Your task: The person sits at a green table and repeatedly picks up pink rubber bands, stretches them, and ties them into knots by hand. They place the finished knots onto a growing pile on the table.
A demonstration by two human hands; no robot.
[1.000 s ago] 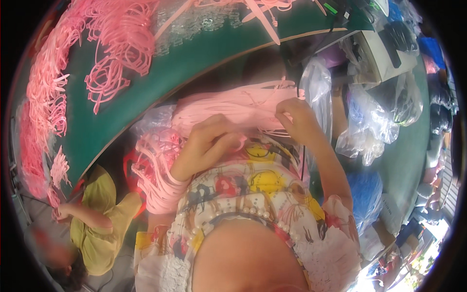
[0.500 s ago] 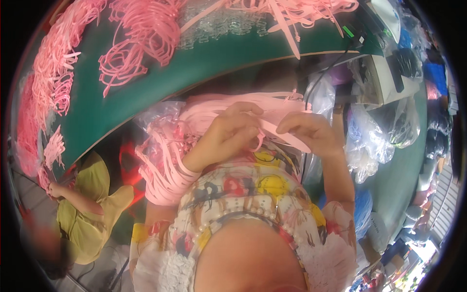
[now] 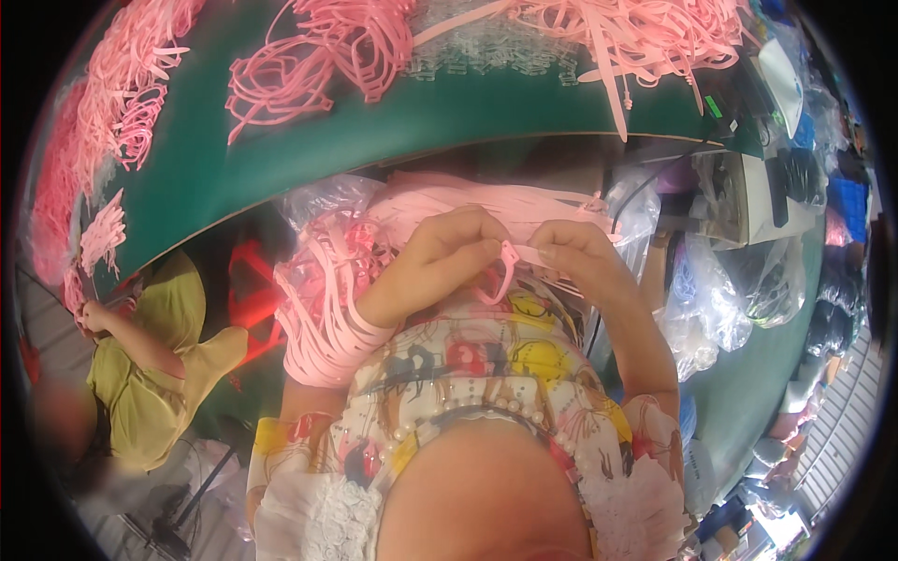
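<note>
In front of my chest, my left hand (image 3: 449, 252) pinches a soft pink strap (image 3: 509, 273) between thumb and forefinger. A small loop of it hangs below the fingertips. Close by on the right, my right hand (image 3: 582, 264) grips the same strap, which runs short and level between the two hands. A thick bundle of pink straps (image 3: 318, 323) is draped over my left forearm. Behind my hands, a heap of pale pink flat straps (image 3: 449, 198) lies below the table edge. My fingers hide part of the held strap.
The green table (image 3: 281, 173) curves across the far side, bearing tangled pink straps (image 3: 346, 47), clear plastic pieces (image 3: 496, 51) and a pale pink pile (image 3: 655, 42). A person in olive clothing (image 3: 150, 365) sits at the left. Plastic bags (image 3: 706, 290) crowd the right.
My right hand has moved in toward the left and closed on the strap nearer the left fingertips. The strap's broad free end no longer shows below it. The whole view has shifted slightly.
</note>
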